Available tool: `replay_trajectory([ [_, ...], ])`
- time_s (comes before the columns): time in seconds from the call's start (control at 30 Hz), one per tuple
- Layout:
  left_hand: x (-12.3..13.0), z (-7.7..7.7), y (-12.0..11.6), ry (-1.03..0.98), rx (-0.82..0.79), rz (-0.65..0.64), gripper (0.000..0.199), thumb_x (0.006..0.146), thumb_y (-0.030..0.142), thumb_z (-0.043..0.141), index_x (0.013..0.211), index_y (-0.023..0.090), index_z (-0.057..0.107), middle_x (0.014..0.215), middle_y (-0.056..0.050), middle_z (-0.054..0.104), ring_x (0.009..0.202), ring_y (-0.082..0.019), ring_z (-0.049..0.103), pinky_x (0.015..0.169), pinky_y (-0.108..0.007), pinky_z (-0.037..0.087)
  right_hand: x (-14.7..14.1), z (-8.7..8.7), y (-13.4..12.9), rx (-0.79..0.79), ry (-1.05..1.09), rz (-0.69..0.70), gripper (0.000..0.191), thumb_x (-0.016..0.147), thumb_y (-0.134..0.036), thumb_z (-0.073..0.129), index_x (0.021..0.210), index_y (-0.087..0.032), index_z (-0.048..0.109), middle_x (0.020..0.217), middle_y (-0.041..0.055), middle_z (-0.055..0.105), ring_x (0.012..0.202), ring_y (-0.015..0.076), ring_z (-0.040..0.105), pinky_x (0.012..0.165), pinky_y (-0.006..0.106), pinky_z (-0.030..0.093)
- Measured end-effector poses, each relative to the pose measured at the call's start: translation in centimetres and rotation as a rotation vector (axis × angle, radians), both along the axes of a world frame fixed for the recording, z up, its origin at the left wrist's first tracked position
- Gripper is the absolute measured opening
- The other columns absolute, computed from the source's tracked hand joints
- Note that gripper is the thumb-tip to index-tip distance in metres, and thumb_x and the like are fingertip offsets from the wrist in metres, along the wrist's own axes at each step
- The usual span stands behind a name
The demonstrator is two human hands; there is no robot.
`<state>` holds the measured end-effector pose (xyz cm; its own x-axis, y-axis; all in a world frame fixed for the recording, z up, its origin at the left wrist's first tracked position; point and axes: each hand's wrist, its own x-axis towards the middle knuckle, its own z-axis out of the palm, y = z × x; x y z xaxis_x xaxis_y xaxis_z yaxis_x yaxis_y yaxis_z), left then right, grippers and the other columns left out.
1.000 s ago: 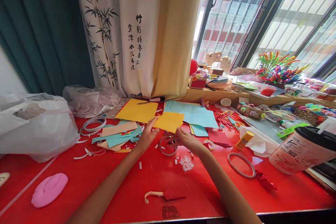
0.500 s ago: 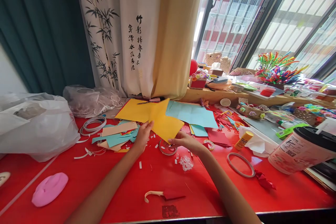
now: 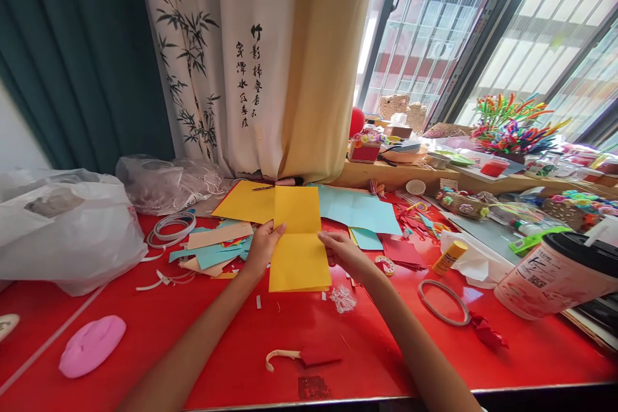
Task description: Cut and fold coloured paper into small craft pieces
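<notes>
A sheet of yellow paper [image 3: 299, 257] with a crease across its middle is held up over the red table. My left hand [image 3: 264, 246] pinches its left edge near the crease, and my right hand [image 3: 344, 251] pinches the right edge at about the same height. Behind it, another yellow sheet [image 3: 244, 201] lies on the left and light blue sheets [image 3: 360, 207] on the right. Paper offcuts [image 3: 217, 248] in blue and peach are heaped left of my left hand. Just below my right hand sits a small pile of white shreds [image 3: 342, 299].
On the right stand a glue stick [image 3: 449, 257], a tape ring [image 3: 443, 302] and a large drink cup [image 3: 555, 277]. White plastic bags [image 3: 67, 225] fill the left. A pink oval object [image 3: 91, 346] and a red-and-cream paper piece [image 3: 318, 357] lie nearer the front edge.
The yellow paper has turned from a slant to nearly upright, and its crease now shows level between my hands. My right hand has risen slightly along its edge.
</notes>
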<state>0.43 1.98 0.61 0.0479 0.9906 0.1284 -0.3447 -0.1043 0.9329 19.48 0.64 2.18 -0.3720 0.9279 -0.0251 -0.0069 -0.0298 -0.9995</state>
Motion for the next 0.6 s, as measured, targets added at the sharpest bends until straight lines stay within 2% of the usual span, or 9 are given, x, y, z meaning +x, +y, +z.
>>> replay_trajectory([
  [0.1,0.4,0.0,-0.5,-0.008,0.008,-0.042,0.045,0.066,0.046,0.064,0.099,0.014,0.058,0.091,-0.008,0.067,0.083,-0.023,0.063,0.068,-0.032,0.049,-0.1,-0.2,-0.1,-0.048,0.043,0.102,0.033,0.067,-0.039,0.066,0.088,-0.014,0.066,0.078,0.0044,0.064,0.056,0.0090,0.054,0.048,0.020,0.039],
  [0.2,0.6,-0.1,-0.5,0.010,0.026,-0.085,0.045,0.071,0.047,0.059,0.102,0.015,0.055,0.095,-0.009,0.064,0.086,-0.023,0.061,0.070,-0.032,0.049,-0.2,-0.4,0.0,-0.013,0.032,0.092,0.031,0.069,-0.039,0.064,0.088,-0.014,0.065,0.073,0.0021,0.062,0.053,0.0080,0.050,0.048,0.020,0.037],
  [0.23,0.5,-0.2,-0.3,0.049,0.040,-0.063,0.045,0.072,0.047,0.058,0.104,0.016,0.054,0.097,-0.009,0.063,0.087,-0.022,0.061,0.072,-0.032,0.049,-0.2,-0.4,0.0,0.011,0.017,0.072,0.030,0.069,-0.039,0.064,0.086,-0.014,0.065,0.070,0.0014,0.060,0.052,0.0075,0.049,0.047,0.020,0.036],
  [0.27,0.5,-0.2,-0.2,0.113,0.062,-0.002,0.046,0.072,0.047,0.057,0.107,0.017,0.052,0.100,-0.009,0.061,0.089,-0.022,0.060,0.074,-0.033,0.048,-0.2,-0.4,0.1,0.037,-0.004,0.044,0.030,0.070,-0.040,0.063,0.084,-0.014,0.064,0.068,0.0008,0.059,0.050,0.0073,0.047,0.045,0.020,0.034],
  [0.33,0.4,-0.3,0.1,0.289,0.134,0.214,0.051,0.072,0.045,0.059,0.113,0.020,0.046,0.108,-0.009,0.056,0.095,-0.020,0.056,0.080,-0.034,0.046,-0.4,-0.3,0.0,0.104,-0.061,-0.039,0.031,0.070,-0.044,0.061,0.081,-0.015,0.062,0.064,0.0001,0.057,0.047,0.0080,0.044,0.042,0.021,0.030],
  [0.4,0.5,-0.1,-0.1,0.452,0.241,0.416,0.054,0.072,0.043,0.059,0.119,0.022,0.041,0.117,-0.010,0.048,0.104,-0.020,0.051,0.087,-0.035,0.042,-0.6,-0.2,-0.2,0.204,-0.107,-0.133,0.032,0.071,-0.046,0.059,0.082,-0.016,0.061,0.069,0.0015,0.060,0.052,0.0111,0.048,0.043,0.022,0.032],
  [0.43,0.6,0.1,-0.4,0.504,0.298,0.456,0.054,0.074,0.042,0.058,0.120,0.022,0.040,0.122,-0.010,0.044,0.109,-0.021,0.047,0.091,-0.035,0.040,-0.7,-0.1,-0.4,0.268,-0.134,-0.175,0.031,0.072,-0.046,0.058,0.084,-0.018,0.060,0.074,0.0023,0.062,0.057,0.0133,0.051,0.046,0.023,0.035],
  [0.5,1.3,0.7,-1.3,0.533,0.382,0.399,0.051,0.078,0.041,0.054,0.122,0.023,0.038,0.127,-0.010,0.042,0.117,-0.021,0.042,0.096,-0.035,0.036,-1.0,0.0,-0.8,0.426,-0.240,-0.252,0.028,0.073,-0.046,0.058,0.083,-0.020,0.059,0.080,0.0028,0.063,0.066,0.0164,0.054,0.053,0.024,0.038],
  [0.6,2.3,1.4,-2.9,0.498,0.395,0.242,0.060,0.076,0.037,0.057,0.129,0.025,0.031,0.132,-0.008,0.039,0.121,-0.021,0.039,0.098,-0.034,0.035,-1.3,0.0,-1.5,0.665,-0.509,-0.328,0.026,0.074,-0.045,0.058,0.068,-0.020,0.056,0.066,0.0015,0.058,0.062,0.0160,0.050,0.056,0.025,0.034],
])
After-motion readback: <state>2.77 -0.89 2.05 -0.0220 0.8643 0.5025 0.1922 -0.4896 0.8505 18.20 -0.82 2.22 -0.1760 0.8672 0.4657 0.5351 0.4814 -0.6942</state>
